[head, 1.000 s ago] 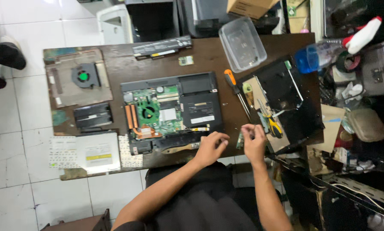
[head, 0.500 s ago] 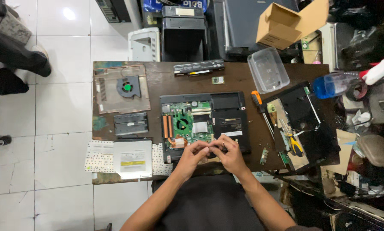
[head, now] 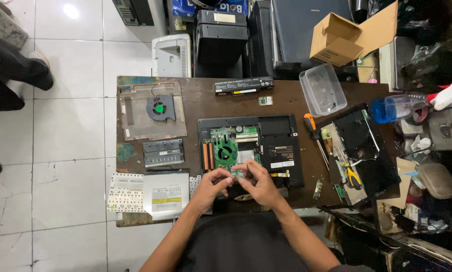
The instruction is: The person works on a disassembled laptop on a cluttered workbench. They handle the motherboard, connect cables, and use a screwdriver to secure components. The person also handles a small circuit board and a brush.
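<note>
— Where do my hands sit?

— Over the near edge of the opened black laptop base with its green circuit board (head: 249, 150), at the front of the dark brown wooden table (head: 195, 98). My left hand (head: 212, 184) and right hand (head: 258, 182) meet fingertip to fingertip, pinched around something small; what it is I cannot tell.

— Why is everything spread out?

— I judge for reach: the orange-handled screwdriver (head: 315, 138) lies right, the silver optical drive (head: 166, 194) left.

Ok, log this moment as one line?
left hand: pinching small part | right hand: same part | over opened laptop near edge | screwdriver: on table, right
</note>
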